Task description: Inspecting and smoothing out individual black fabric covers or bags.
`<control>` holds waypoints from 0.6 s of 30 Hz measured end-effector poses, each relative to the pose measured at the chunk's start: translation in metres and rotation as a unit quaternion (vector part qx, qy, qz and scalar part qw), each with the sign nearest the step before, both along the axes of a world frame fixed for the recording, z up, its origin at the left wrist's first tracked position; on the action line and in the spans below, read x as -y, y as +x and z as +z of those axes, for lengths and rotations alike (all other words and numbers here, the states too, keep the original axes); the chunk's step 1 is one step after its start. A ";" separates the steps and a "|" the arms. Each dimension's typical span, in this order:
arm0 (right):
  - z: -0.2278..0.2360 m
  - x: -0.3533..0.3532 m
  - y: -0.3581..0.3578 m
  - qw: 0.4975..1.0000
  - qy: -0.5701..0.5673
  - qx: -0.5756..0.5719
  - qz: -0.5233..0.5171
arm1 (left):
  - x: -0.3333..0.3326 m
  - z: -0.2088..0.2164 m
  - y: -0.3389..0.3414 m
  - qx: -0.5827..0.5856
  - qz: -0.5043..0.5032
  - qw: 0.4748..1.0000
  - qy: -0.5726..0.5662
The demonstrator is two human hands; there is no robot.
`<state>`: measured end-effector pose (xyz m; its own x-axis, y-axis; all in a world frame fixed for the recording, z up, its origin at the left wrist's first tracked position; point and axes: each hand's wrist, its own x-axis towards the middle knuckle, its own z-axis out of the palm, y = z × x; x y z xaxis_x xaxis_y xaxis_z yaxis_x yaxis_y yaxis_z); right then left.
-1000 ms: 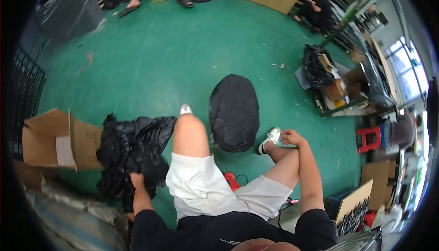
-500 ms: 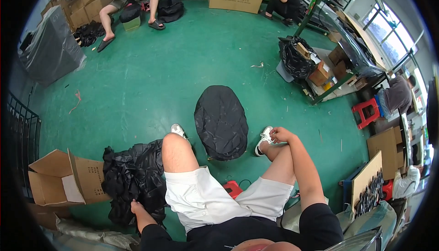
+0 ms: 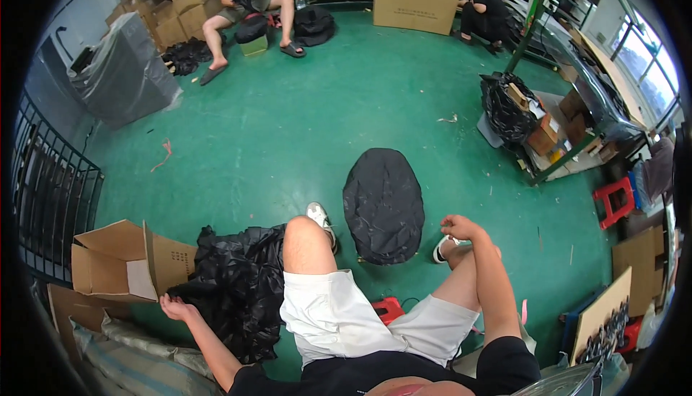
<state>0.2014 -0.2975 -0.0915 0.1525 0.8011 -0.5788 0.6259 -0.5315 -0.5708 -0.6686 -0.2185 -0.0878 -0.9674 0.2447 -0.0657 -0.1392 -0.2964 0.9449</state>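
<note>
My left hand [image 3: 177,308] is out at the left, palm turned up. Its bent fingers are on the edge of a crumpled heap of thin, shiny black fabric [image 3: 241,281], close to the open cardboard box [image 3: 171,257]. The heap lies on the floor beside my left leg. My right hand [image 3: 461,228] hangs in front of my right knee, fingers loosely bent and apart, with nothing seen in it. Between my feet stands an oval object [image 3: 383,205] under wrinkled black fabric; what is beneath the fabric is hidden.
A red object [image 3: 389,310] lies under me between my thighs. Woven sacks [image 3: 137,353] lie at the lower left, below a metal rack [image 3: 54,180]. A shelf bench [image 3: 569,169] and red stool [image 3: 615,203] stand at right. Two people work at the far side.
My left hand has moved left across the black fabric to the box, and the fabric's edge has shifted with it. My right hand has lifted slightly off the right shoe. The view has turned left.
</note>
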 end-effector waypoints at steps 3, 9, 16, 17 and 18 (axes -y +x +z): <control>0.008 -0.003 -0.003 1.000 0.001 0.012 0.020 | -0.024 0.088 0.043 -0.099 -0.032 0.989 0.100; 0.029 -0.035 -0.025 0.977 0.066 -0.203 0.004 | -0.088 0.204 0.202 -0.132 -0.279 0.900 0.309; 0.088 -0.098 -0.070 0.846 0.114 -0.509 -0.111 | -0.141 0.232 0.463 -0.274 -0.566 0.723 0.287; 0.096 -0.105 -0.071 0.843 0.099 -0.516 -0.115 | -0.130 0.226 0.500 -0.257 -0.696 0.634 0.218; 0.107 -0.113 -0.075 0.761 0.069 -0.632 -0.128 | -0.115 0.223 0.539 -0.224 -0.787 0.546 0.178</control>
<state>0.1265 -0.1849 0.0153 -0.2935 0.9056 -0.3062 -0.5834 -0.4234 -0.6931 -0.1299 -0.1039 0.1353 0.5608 0.7165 0.4149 -0.2654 -0.3191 0.9098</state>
